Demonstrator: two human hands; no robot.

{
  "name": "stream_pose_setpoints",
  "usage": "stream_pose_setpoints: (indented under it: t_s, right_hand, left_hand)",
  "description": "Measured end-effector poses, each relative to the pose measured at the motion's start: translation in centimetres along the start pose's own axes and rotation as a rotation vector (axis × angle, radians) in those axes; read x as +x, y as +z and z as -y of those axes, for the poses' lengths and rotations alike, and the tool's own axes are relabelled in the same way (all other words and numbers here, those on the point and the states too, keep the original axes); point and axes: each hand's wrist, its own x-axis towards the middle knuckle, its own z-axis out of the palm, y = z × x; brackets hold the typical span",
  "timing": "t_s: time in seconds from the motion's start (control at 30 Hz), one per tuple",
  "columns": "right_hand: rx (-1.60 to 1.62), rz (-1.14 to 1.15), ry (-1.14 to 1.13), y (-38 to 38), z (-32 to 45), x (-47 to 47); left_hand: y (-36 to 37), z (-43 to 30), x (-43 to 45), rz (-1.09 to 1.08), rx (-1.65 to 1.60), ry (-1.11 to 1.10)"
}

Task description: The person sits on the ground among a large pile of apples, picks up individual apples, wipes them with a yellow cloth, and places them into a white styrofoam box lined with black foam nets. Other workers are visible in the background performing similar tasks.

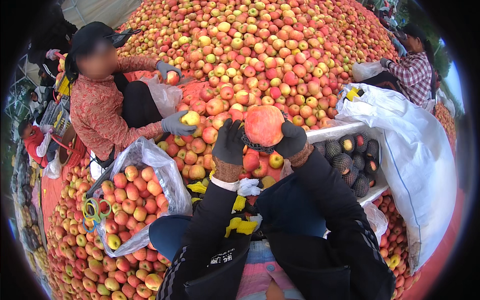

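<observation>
A large red-and-yellow apple [264, 125] is held up before me, with a black foam net [258, 145] around its lower part. My right hand [294, 140], in a dark grey glove, grips the apple's right side, thumb by the net. At its left side my gloved left hand [228, 142] has its fingers raised against the net's edge; the thumb is hidden. Below my hands, loose yellow foam nets [240, 227] and black ones lie between my legs, with a white net [248, 186] just above them.
A white foam box [333, 131] at right holds apples in black nets [343, 164]. Beside it bulges a white woven sack [416, 165]. At left, scissors [95, 212] lie by a plastic bag of apples [172, 180]. A co-worker [101, 101] handles apples near the large heap [262, 48].
</observation>
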Motion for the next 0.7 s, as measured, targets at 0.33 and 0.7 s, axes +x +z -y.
stream_pose_setpoints:
  t_s: [0.33,0.7]
  right_hand:
    - [-0.205,0.186,0.143,-1.7,-0.6,-0.3]
    - [-0.961,-0.195,-0.071,2.7,-1.0,0.2]
  left_hand:
    - [-2.7,1.8,-1.2,0.131,0.395,-0.150]
    - [1.4,-2.8,-1.1,-0.365,0.584,0.383]
